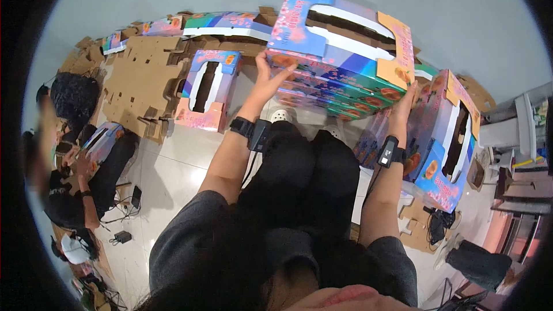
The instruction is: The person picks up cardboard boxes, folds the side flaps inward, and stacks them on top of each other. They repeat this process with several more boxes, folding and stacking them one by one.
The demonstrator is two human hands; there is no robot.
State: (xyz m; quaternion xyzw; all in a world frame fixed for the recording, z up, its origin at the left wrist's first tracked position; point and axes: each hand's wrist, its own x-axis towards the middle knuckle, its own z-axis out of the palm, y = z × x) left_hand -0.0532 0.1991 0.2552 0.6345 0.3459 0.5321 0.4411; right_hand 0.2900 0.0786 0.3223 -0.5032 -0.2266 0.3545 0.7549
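A stack of several colourful printed boxes point(340, 52), blue, purple, green and orange with a long opening in the top one, stands in front of me. My left hand point(273, 79) is pressed to the stack's near left corner, its thumb along the side. My right hand point(405, 103) rests against the right end, its fingers partly hidden by the box. Another stack of like boxes point(435, 138) stands close to the right of my right forearm. A single box point(208, 90) lies on the floor to the left.
Flat brown cardboard point(138, 75) and more printed boxes point(222, 23) lie along the wall. At the left a co-worker point(72, 201) handles a box. Another person's leg point(478, 264) shows at the lower right. Adapters and cables point(122, 236) lie on the floor.
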